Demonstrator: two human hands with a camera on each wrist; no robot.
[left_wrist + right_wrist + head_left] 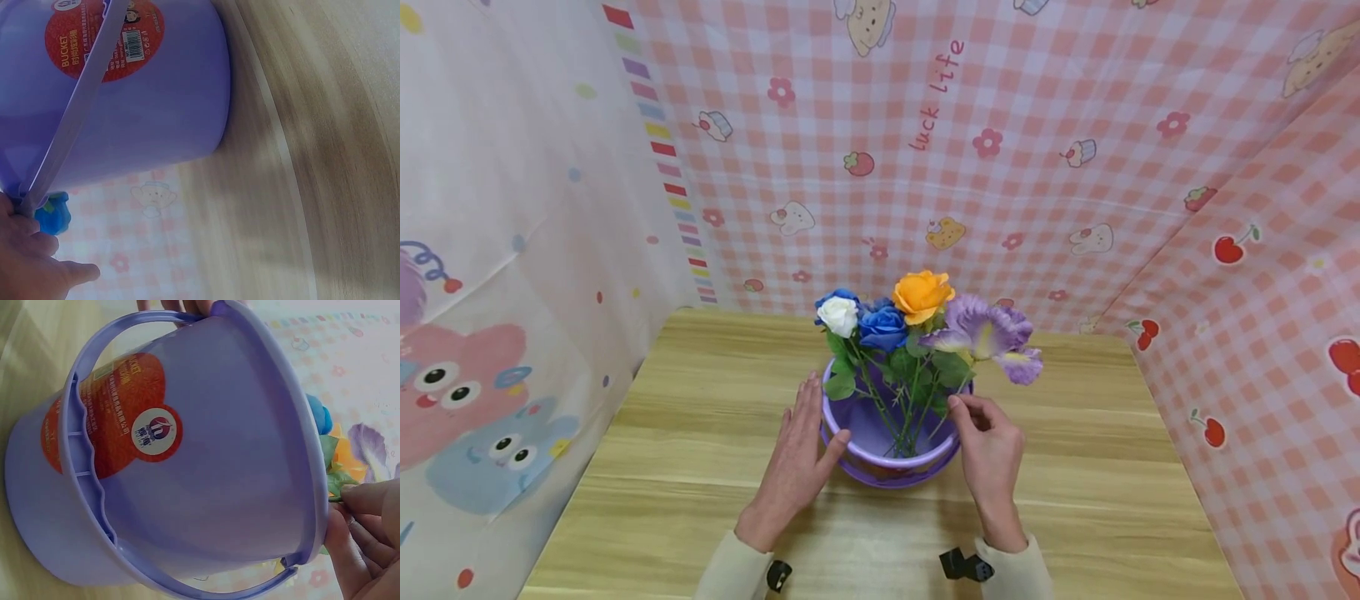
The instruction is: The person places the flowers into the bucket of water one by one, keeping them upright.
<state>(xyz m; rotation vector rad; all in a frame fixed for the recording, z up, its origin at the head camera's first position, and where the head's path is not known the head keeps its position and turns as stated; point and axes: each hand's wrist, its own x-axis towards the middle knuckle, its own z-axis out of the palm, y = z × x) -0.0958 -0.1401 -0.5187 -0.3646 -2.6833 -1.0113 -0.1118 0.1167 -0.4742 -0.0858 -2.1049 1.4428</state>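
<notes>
A purple plastic bucket (891, 461) stands on the table with artificial flowers leaning inside it. My left hand (793, 458) rests against its left rim, fingers straight and thumb toward the near edge. At the right rim, my right hand (992, 446) pinches a thin green stem (335, 499) between thumb and fingertip. Above that hand, the purple iris (985, 327) leans out over the right side. An orange rose (922, 296), a blue rose (883, 325) and a white rose (838, 317) rise toward the back. Their stems meet low in the bucket.
The bucket's handle (74, 425) hangs down its near side, across a red label (119, 450). Beneath is a wood-grain table (700, 467). Pink checked cloth (880, 192) hangs behind and at the right; a white printed cloth (535, 208) hangs at the left.
</notes>
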